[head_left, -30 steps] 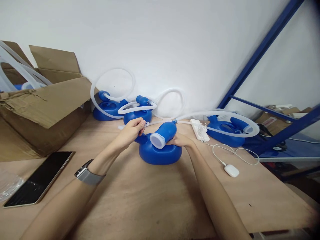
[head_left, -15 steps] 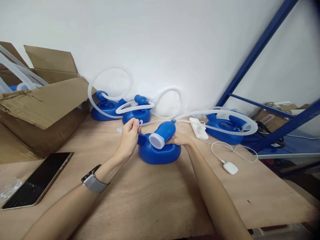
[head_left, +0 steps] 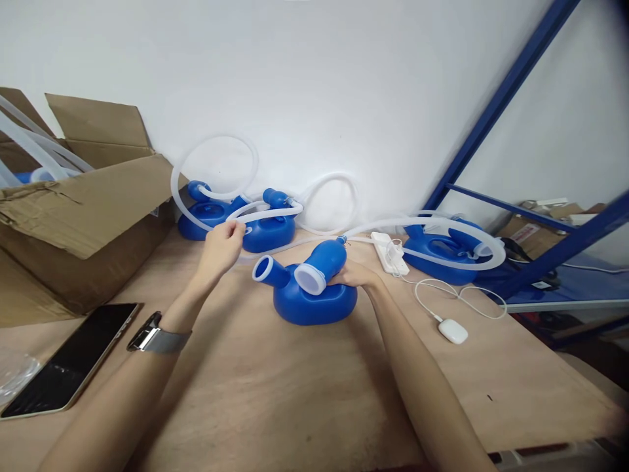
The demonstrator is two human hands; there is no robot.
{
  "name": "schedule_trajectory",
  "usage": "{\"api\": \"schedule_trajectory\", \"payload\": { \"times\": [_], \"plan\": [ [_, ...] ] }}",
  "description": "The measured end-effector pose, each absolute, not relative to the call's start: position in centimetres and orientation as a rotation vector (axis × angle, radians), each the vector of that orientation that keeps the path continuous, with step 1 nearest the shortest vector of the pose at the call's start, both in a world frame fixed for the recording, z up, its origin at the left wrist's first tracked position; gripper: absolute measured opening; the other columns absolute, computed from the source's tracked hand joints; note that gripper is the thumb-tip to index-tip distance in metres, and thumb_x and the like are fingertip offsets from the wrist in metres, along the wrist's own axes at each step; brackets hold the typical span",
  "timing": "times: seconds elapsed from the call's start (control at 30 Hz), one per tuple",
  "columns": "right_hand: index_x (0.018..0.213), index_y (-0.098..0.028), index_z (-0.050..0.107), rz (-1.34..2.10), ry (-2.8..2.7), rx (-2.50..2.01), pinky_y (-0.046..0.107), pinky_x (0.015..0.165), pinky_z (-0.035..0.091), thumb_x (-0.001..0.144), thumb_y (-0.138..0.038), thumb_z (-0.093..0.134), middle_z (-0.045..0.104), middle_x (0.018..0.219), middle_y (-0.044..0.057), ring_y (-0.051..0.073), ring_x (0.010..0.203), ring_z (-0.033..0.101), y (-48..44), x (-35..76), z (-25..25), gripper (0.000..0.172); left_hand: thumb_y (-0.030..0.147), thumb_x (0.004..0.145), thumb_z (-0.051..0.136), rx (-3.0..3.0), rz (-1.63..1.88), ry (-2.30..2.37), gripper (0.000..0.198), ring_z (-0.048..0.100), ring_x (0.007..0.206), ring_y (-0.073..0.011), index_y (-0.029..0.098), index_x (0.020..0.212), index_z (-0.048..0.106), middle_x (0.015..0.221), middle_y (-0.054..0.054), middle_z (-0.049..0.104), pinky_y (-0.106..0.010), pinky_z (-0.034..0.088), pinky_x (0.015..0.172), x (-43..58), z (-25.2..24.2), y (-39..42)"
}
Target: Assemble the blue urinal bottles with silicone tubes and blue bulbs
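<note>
A blue plastic urinal bottle (head_left: 314, 307) stands upright on the wooden table. Its slanted spout at the left is uncovered, with a white rim around the opening. A blue funnel piece (head_left: 330, 256) with a white-rimmed mouth rests across the bottle's top, joined to a translucent hose (head_left: 417, 224). My right hand (head_left: 351, 274) is closed on the bottle's handle, its fingers partly hidden behind the funnel. Up and left of the spout, apart from it, my left hand (head_left: 223, 248) pinches a small whitish cap (head_left: 248, 230); only its ring-like tab shows past the fingers.
Further blue urinal bottles (head_left: 268, 236) with coiled hoses stand along the wall, one (head_left: 437, 259) at the right. An open cardboard box (head_left: 88, 236) is at left, near a phone (head_left: 73, 360). A power strip (head_left: 389, 253), white charger (head_left: 453, 331) and blue rack (head_left: 506, 98) occupy the right.
My left hand has moved left and away from the bottle's spout with the small cap, leaving the opening visible. My right hand keeps its grip on the handle.
</note>
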State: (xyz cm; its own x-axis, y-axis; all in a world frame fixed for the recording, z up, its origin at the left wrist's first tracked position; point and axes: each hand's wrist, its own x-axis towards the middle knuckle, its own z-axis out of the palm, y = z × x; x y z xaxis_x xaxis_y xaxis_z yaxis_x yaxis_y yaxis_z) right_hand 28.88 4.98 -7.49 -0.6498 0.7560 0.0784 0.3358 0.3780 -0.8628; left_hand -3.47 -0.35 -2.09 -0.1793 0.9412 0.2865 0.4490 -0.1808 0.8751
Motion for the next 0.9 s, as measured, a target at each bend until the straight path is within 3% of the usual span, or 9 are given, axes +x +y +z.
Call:
{"api": "schedule_trajectory", "payload": {
  "times": [0.17, 0.27, 0.37, 0.53, 0.67, 0.9],
  "plan": [
    [0.101, -0.019, 0.079, 1.222, -2.172, -0.929, 0.054, 0.103, 0.058, 0.065, -0.052, 0.093, 0.082, 0.111, 0.009, 0.037, 0.11, 0.074, 4.4, 28.8, -7.0, 0.051, 0.036, 0.076, 0.065, 1.824, 0.846, 1.681, 0.014, 0.06, 0.071, -0.025, 0.022, 0.079, 0.062, 0.071, -0.004, 0.066, -0.032, 0.045, 0.064, -5.2, -2.5, -0.4],
    [0.106, -0.018, 0.079, 1.23, -2.162, -0.919, 0.053, 0.107, 0.056, 0.069, -0.052, 0.091, 0.081, 0.116, 0.01, 0.037, 0.118, 0.072, 4.2, 28.8, -6.9, 0.052, 0.03, 0.066, 0.068, 1.955, 0.54, 1.454, 0.027, 0.068, 0.091, -0.0295, 0.023, 0.092, 0.069, 0.094, -0.006, 0.076, -0.037, 0.055, 0.082, -4.5, -2.9, -0.9],
    [0.11, -0.02, 0.078, 1.244, -2.157, -0.919, 0.054, 0.109, 0.056, 0.066, -0.049, 0.093, 0.08, 0.124, 0.01, 0.036, 0.121, 0.072, 4.2, 28.8, -6.9, 0.054, 0.032, 0.07, 0.065, 2.147, 0.38, 1.296, 0.037, 0.067, 0.11, -0.0319, 0.023, 0.106, 0.066, 0.116, -0.007, 0.075, -0.04, 0.054, 0.096, -4.0, -2.8, -1.2],
    [0.113, -0.021, 0.078, 1.246, -2.141, -0.914, 0.056, 0.111, 0.055, 0.066, -0.049, 0.094, 0.079, 0.126, 0.009, 0.036, 0.121, 0.072, 4.7, 28.9, -7.1, 0.056, 0.039, 0.076, 0.064, 2.268, 0.43, 1.4, 0.033, 0.065, 0.09, -0.0281, 0.022, 0.102, 0.054, 0.101, -0.008, 0.069, -0.038, 0.053, 0.078, -4.2, -1.7, -1.7],
    [0.117, -0.023, 0.077, 1.219, -2.117, -0.903, 0.055, 0.114, 0.054, 0.062, -0.048, 0.096, 0.079, 0.128, 0.009, 0.036, 0.123, 0.071, 5.2, 29.1, -7.5, 0.063, 0.043, 0.075, 0.068, 2.297, 0.496, 1.509, 0.032, 0.062, 0.08, -0.0241, 0.023, 0.096, 0.056, 0.092, -0.005, 0.066, -0.034, 0.047, 0.069, -3.5, -0.5, -2.7],
    [0.114, -0.023, 0.077, 1.191, -2.134, -0.899, 0.054, 0.113, 0.055, 0.064, -0.045, 0.096, 0.08, 0.125, 0.008, 0.034, 0.12, 0.073, 5.3, 29.4, -7.5, 0.058, 0.047, 0.082, 0.066, 2.073, 0.578, 1.326, 0.029, 0.05, 0.07, -0.017, 0.022, 0.076, 0.053, 0.075, 0.001, 0.056, -0.029, 0.038, 0.063, -1.8, 0.2, -3.3]
  ]
}}
